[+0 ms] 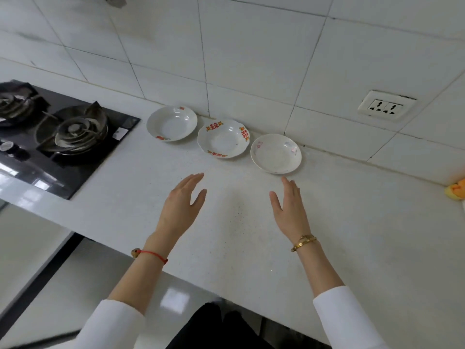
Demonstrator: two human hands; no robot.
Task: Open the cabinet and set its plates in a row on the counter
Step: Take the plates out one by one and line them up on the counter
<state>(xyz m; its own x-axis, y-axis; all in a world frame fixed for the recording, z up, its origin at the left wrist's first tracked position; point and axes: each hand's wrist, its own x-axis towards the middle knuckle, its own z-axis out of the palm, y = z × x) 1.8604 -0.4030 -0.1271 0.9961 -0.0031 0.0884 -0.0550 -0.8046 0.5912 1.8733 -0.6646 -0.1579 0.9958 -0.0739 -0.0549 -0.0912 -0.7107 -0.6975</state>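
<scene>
Three white plates stand in a row along the tiled wall on the white counter (352,235). The left plate (171,123) has small red marks on its rim. The middle plate (223,138) carries red and gold patterns and has a scalloped rim. The right plate (276,153) shows faint pink flowers. My left hand (182,201) hovers over the counter in front of the plates, fingers straight, holding nothing. My right hand (289,205) is likewise open, its fingertips just short of the right plate. No cabinet door shows clearly.
A black gas hob (63,137) with two burners sits in the counter at the left. A double wall socket (386,107) is on the tiles at the right. A yellow-orange object (456,190) lies at the counter's right edge.
</scene>
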